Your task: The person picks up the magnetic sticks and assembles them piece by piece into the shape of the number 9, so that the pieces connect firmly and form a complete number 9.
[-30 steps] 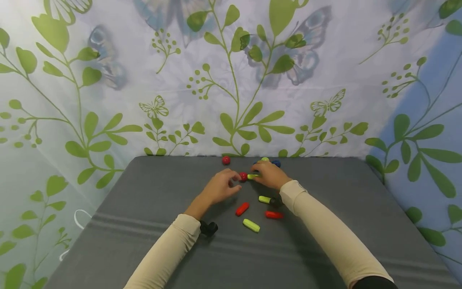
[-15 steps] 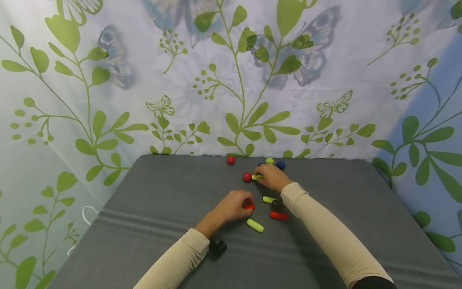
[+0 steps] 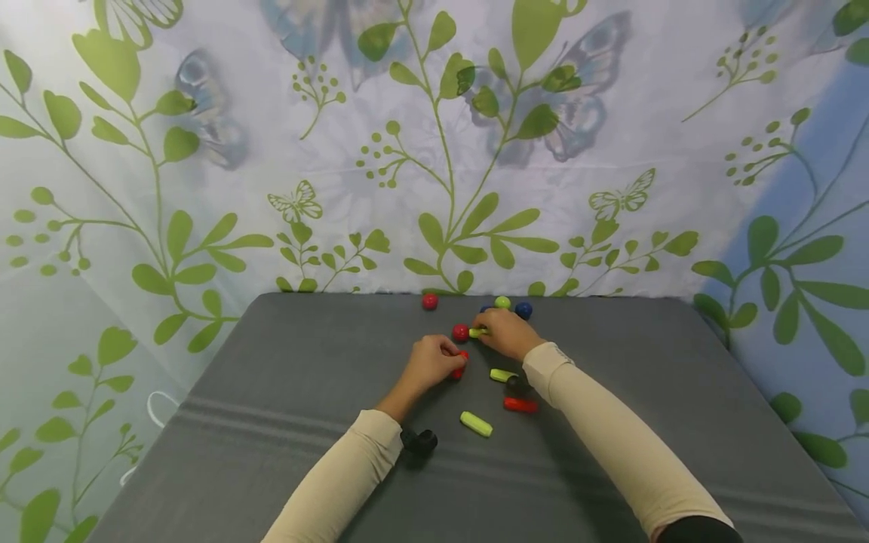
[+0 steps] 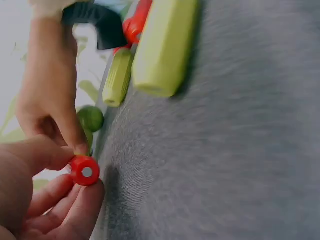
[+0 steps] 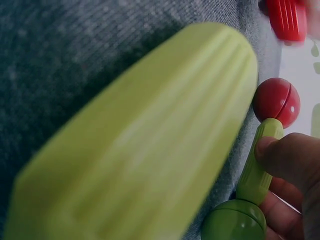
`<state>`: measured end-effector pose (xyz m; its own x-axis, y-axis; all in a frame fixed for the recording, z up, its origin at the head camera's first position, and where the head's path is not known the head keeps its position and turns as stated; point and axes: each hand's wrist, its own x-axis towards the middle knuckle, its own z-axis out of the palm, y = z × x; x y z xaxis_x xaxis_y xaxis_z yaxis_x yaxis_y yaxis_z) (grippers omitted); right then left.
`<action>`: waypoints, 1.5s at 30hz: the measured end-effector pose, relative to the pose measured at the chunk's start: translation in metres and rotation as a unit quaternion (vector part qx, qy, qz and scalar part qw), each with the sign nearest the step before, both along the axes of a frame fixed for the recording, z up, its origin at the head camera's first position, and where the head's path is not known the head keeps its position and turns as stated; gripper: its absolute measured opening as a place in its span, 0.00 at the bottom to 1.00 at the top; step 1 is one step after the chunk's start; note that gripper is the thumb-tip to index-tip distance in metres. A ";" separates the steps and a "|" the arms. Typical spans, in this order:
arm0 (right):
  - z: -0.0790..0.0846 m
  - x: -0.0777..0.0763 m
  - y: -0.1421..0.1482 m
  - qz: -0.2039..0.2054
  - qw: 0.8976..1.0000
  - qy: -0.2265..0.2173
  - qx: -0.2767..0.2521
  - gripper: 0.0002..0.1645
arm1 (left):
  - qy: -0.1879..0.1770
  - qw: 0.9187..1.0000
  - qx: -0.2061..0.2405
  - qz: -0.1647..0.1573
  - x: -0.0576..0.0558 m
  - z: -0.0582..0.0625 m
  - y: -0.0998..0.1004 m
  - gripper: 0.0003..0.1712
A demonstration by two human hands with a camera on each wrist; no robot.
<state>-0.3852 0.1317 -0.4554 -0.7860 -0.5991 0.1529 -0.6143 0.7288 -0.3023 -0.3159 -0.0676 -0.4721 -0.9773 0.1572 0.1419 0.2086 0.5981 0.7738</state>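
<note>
My left hand pinches a red magnetic rod between thumb and fingers, just short of a red ball. In the left wrist view, the rod's near end shows a silver magnet. My right hand pinches a yellow-green magnetic rod between thumb and fingers. That rod has the red ball at one end and a green ball at the other, joined in a line. The green ball is hidden behind the right hand in the head view.
Two loose yellow-green rods and a red rod lie on the grey table nearer the person. Along the back edge sit a red ball, a yellow-green ball and a blue ball. A patterned curtain hangs behind.
From beside the red ball, my left hand came back to the loose red rod, picked it up and carried it forward toward that ball. My right hand keeps its place on the yellow-green rod.
</note>
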 end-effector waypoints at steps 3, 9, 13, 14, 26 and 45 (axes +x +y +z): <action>-0.002 -0.001 -0.001 0.001 1.000 -0.002 0.003 0.12 | -0.029 0.998 0.048 0.041 -0.008 -0.004 0.001 0.06; -0.004 -0.004 -0.002 0.007 1.000 0.011 0.009 0.11 | -0.060 0.990 0.079 0.098 -0.016 -0.007 0.007 0.07; -0.002 -0.003 0.000 0.005 1.000 0.013 0.004 0.11 | -0.056 0.988 0.080 0.119 -0.017 -0.006 0.012 0.07; -0.002 -0.003 0.000 0.004 1.000 0.012 0.004 0.11 | -0.053 0.988 0.078 0.123 -0.017 -0.006 0.013 0.07; 0.002 0.000 -0.001 0.002 1.000 0.006 0.001 0.11 | -0.037 0.989 0.047 0.136 -0.020 -0.006 0.015 0.09; -0.004 -0.004 0.003 0.007 1.000 0.010 0.001 0.10 | -0.038 0.992 0.044 0.112 -0.017 -0.003 0.013 0.10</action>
